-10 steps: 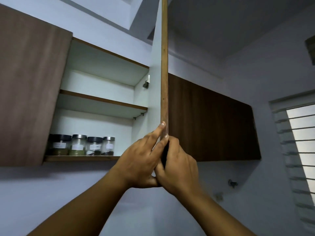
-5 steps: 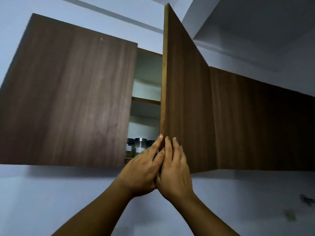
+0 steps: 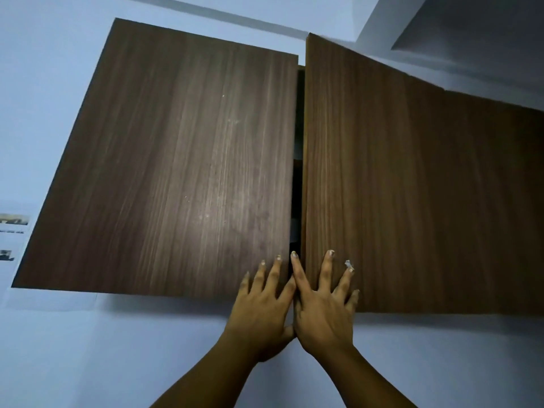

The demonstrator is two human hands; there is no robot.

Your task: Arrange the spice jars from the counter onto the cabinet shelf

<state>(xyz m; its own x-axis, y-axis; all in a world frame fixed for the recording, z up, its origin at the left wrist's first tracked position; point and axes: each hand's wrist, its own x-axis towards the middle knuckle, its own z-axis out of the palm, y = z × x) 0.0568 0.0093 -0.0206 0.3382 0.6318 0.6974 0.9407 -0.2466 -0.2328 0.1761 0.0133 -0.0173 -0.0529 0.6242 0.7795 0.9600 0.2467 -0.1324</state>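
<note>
Head view: my left hand and right hand press flat, fingers spread, gripping nothing, on left door and right door (dark gap between). Doors block my view inside; I cannot see the spice jars. Blue wall all around.

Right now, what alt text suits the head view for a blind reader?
Two open hands press on dark wood wall-cabinet doors: the left hand on the left door, the right hand on the right door, which stands slightly ajar.
</note>
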